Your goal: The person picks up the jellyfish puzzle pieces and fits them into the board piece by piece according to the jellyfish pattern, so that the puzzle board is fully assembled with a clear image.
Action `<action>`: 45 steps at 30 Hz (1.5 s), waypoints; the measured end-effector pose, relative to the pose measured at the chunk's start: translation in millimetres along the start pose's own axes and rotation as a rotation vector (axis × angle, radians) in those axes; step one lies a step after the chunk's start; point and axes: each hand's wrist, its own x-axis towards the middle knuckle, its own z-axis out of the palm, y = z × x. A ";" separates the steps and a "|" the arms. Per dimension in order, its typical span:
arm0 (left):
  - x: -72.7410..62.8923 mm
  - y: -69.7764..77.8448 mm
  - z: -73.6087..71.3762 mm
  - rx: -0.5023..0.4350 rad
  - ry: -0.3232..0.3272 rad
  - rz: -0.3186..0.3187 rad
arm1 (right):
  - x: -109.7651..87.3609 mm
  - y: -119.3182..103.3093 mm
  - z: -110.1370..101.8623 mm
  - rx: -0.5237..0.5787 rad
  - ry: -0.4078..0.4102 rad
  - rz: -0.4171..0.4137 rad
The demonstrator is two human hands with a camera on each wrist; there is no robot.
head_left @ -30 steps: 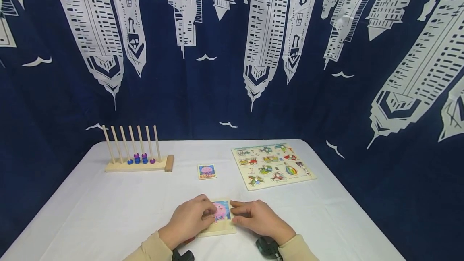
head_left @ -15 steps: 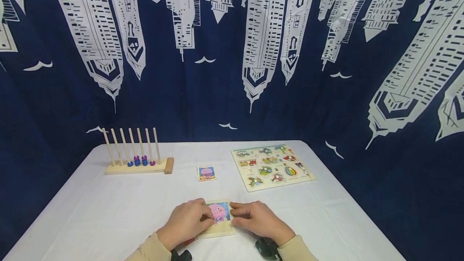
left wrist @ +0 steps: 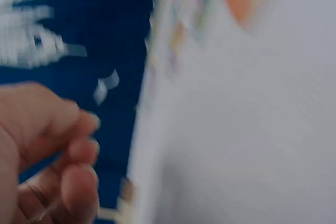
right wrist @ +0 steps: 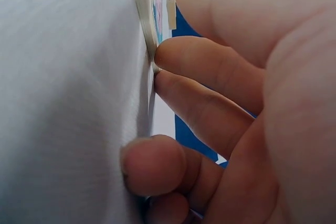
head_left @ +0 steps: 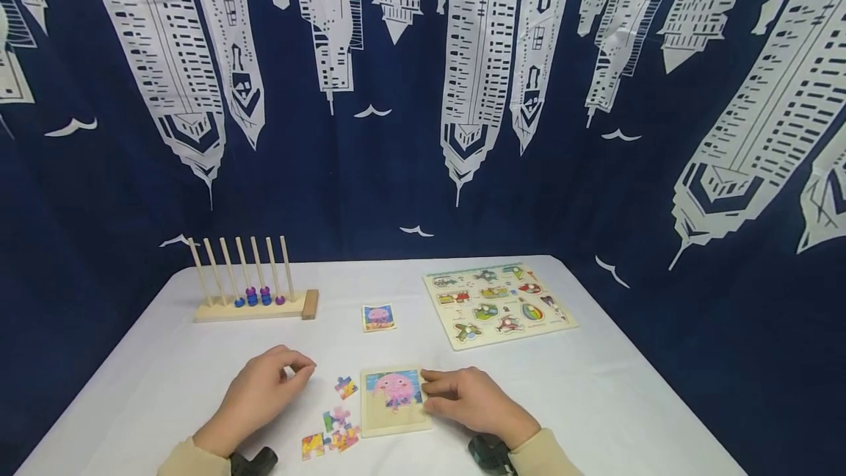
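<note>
A square wooden puzzle board (head_left: 380, 423) lies at the table's front middle. Joined pieces in its upper part form a pink sea creature (head_left: 395, 386) on blue; the lower part shows bare wood. My right hand (head_left: 472, 399) rests at the board's right edge, and in the right wrist view its fingertips (right wrist: 167, 55) touch that edge. Left of the board, my left hand (head_left: 261, 391) hovers with fingers loosely bent, holding nothing visible. Between that hand and the board lie several loose jigsaw pieces (head_left: 313, 446), one of them (head_left: 346, 388) set apart higher up. The left wrist view is blurred.
Beyond the board lies a small picture card (head_left: 378, 318). A wooden bead stand (head_left: 254, 309) with upright pegs is at the back left, and a larger picture puzzle (head_left: 499, 307) at the back right. A dark blue cloth (head_left: 370, 182) hangs behind the white table (head_left: 595, 388).
My left hand has left the puzzle board and moved left, uncovering the board's left side and the loose pieces. My right hand has stayed at the right edge.
</note>
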 end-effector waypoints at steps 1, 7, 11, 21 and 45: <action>-1.6 -5.3 1.0 -0.027 -0.002 -0.030 | -0.3 0.3 -0.9 -0.002 -0.002 0.000; -2.4 -17.3 11.7 -0.142 -0.018 -0.088 | 0.6 3.6 -3.0 0.004 -0.003 -0.004; -1.2 -13.6 14.8 -0.160 -0.041 -0.096 | 0.8 4.6 -3.8 0.007 0.000 0.000; -3.6 -12.5 18.8 -0.182 -0.119 -0.016 | 2.4 1.5 -3.7 0.020 0.012 0.013; -11.9 -12.8 21.6 -0.013 -0.244 0.206 | 0.5 2.3 2.0 0.045 0.000 0.026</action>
